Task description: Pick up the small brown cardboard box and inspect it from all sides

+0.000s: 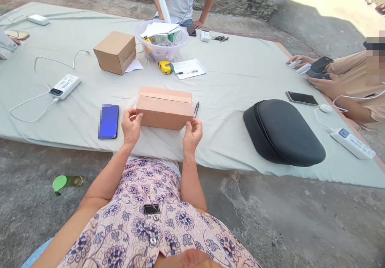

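Note:
A closed brown cardboard box [166, 109] lies lengthwise near the front edge of the cloth-covered table, a strip of tape along its top. My left hand [131, 125] grips its left front corner, thumb on the front face and fingers curled at the end. At the right front corner my right hand [192, 133] holds it the same way. Just past the right end, partly hidden, lies a dark pen [196, 109]. To the left of my left hand rests a phone [108, 122] with a blue screen.
A larger cardboard box [116, 51], a plastic basin [162, 53], a yellow tape measure [165, 67] and a notepad [189, 68] stand farther back. On the right sits a black case [284, 133]. White power banks [65, 86] with cables lie about. Two other people are at the table.

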Available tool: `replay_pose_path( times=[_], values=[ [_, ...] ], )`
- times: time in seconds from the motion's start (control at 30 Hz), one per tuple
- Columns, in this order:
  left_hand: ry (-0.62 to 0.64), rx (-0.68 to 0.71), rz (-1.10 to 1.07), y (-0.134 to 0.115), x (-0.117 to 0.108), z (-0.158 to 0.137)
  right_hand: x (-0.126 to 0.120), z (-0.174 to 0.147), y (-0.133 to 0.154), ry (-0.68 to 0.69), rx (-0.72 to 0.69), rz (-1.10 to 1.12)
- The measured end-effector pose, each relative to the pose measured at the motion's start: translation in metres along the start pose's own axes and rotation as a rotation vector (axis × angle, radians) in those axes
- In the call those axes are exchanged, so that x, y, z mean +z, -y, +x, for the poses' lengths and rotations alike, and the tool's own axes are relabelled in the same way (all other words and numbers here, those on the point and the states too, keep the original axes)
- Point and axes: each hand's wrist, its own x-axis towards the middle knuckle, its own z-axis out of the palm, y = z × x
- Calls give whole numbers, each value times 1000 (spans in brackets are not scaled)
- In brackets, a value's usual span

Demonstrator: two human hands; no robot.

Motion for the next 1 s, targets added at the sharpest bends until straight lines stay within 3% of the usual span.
replay_pose_path(
  times=[0.17,0.33,0.47,0.6,0.77,1.0],
  values=[
    [97,-93,35,14,-6,4,-4,0,-24,208,96,-207],
    [194,-122,342,26,-9,2,-4,-1,-27,253,34,-508],
    [196,-79,483,26,-11,1,-5,-1,-21,276,71,-508],
    [148,18,419,19,-11,1,-9,-2,-9,232,85,-382],
    [23,180,357,3,-7,-7,-11,-6,14,74,-92,-287],
    [64,258,397,-7,10,-24,2,-18,24,2,-235,-447]
  ],
)
